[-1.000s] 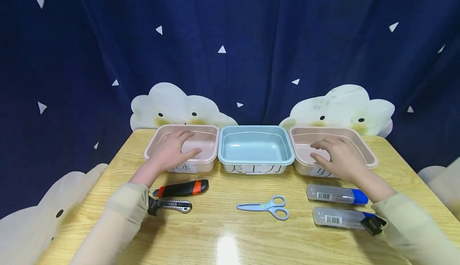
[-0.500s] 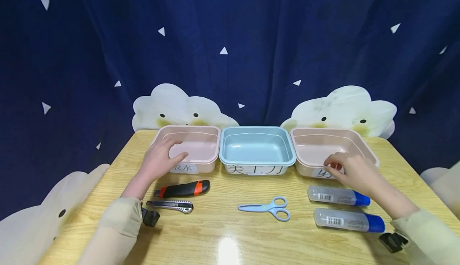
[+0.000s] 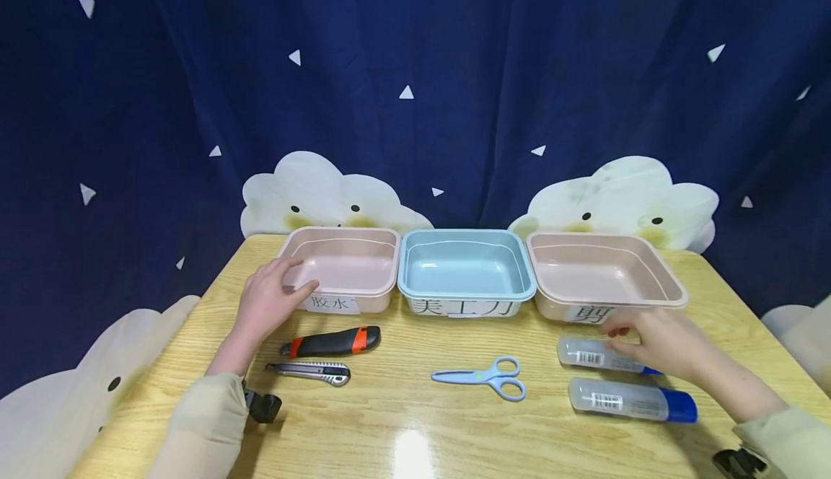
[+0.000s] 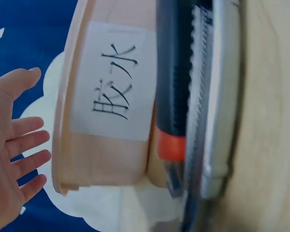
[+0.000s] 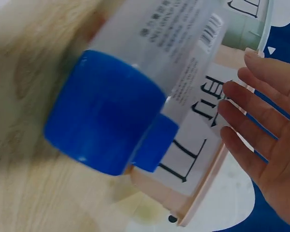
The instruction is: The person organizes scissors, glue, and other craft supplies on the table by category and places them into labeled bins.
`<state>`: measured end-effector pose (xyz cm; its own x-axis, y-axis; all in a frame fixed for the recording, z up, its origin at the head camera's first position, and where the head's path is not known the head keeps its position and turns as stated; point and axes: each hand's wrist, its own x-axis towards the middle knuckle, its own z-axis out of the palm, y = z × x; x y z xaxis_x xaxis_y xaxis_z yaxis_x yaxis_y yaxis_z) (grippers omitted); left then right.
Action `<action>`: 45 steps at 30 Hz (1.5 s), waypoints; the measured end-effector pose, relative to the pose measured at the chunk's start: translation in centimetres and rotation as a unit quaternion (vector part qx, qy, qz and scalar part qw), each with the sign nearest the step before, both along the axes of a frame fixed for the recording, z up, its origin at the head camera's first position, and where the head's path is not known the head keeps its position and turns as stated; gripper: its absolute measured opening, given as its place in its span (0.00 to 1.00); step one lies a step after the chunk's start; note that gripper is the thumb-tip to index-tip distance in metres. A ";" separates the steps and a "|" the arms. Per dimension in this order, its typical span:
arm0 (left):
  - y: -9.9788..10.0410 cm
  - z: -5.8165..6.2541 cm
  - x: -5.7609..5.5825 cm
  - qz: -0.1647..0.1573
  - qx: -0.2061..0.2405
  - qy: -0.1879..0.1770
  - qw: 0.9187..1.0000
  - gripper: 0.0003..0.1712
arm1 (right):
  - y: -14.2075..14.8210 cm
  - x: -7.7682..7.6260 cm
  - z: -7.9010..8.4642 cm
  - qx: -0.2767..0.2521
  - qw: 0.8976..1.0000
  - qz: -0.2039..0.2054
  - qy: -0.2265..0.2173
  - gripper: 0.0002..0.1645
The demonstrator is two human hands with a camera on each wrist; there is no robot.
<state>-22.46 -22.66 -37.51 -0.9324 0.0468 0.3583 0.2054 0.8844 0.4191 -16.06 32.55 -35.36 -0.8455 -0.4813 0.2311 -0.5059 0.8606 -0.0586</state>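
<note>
My left hand (image 3: 265, 300) hovers by the front left corner of the left pink bin (image 3: 383, 293), thumb apart from the spread fingers, holding nothing. Below it lie a black-and-orange utility knife (image 3: 324, 343) and a slim silver utility knife (image 3: 317, 371). My right hand (image 3: 665, 342) is over the upper glue bottle (image 3: 587, 355), hiding part of its blue cap in the head view. In the right wrist view its fingers (image 5: 241, 104) are loosely extended with nothing in them. A second glue bottle (image 3: 630, 401) lies nearer the front. Light blue scissors (image 3: 477, 376) lie mid-table.
A light blue bin (image 3: 467, 296) stands between the left pink bin and the right pink bin (image 3: 675, 297) along the back of the wooden table (image 3: 337, 436). Each bin has a white paper label with Chinese characters. A dark blue curtain (image 3: 454, 46) hangs behind.
Both hands have drawn back from over the pink bins toward the person. The left moved left to its bin's corner; the right came down over the upper glue bottle. The objects lie unmoved.
</note>
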 end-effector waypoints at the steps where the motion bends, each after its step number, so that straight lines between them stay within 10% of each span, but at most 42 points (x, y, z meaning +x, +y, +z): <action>1: -0.2 -0.2 0.0 0.003 0.003 0.002 1.000 0.36 | 0.1 0.1 -0.1 0.007 1.000 -0.008 -0.018 0.08; 22: -2.3 -2.5 0.3 0.043 0.156 -0.087 0.983 0.54 | 2.6 0.2 -2.1 0.039 0.994 -0.057 -0.089 0.25; 35: -1.6 -3.6 0.1 0.027 0.309 -0.123 0.943 0.54 | 2.8 -0.4 -3.5 0.034 0.998 -0.036 -0.027 0.31; 45: -1.5 -3.7 0.3 0.042 0.325 -0.126 0.936 0.54 | 1.9 -0.3 -3.1 0.028 0.998 0.014 0.046 0.31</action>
<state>-22.20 -24.19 -41.17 -0.9817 -0.1822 0.0545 -0.0306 0.4340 0.9004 -16.33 34.44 -38.48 -0.8081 -0.5182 0.2800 -0.5302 0.8471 0.0374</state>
